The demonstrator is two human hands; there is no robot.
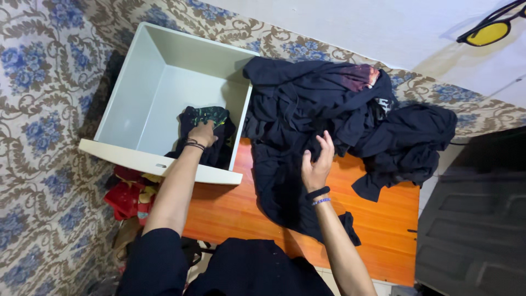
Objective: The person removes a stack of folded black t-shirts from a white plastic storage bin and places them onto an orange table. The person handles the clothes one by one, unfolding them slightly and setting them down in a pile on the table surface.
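My left hand (202, 133) reaches into a pale grey-white drawer (164, 77) and presses on a folded dark garment with a green print (208, 118) in its near right corner. My right hand (318, 161) hovers with fingers apart over a heap of dark navy clothes (329, 104) spread across an orange wooden table (383, 219). One dark garment (285, 192) lies flat under that hand. A reddish patch (359, 77) shows at the top of the heap.
The drawer rests on a floral blue-and-beige floor covering (38, 137). Red clothes (129, 197) lie beneath the drawer's front edge. A dark panelled door or cabinet (476, 219) stands at right. Yellow-lensed glasses (490, 30) hang on the white wall.
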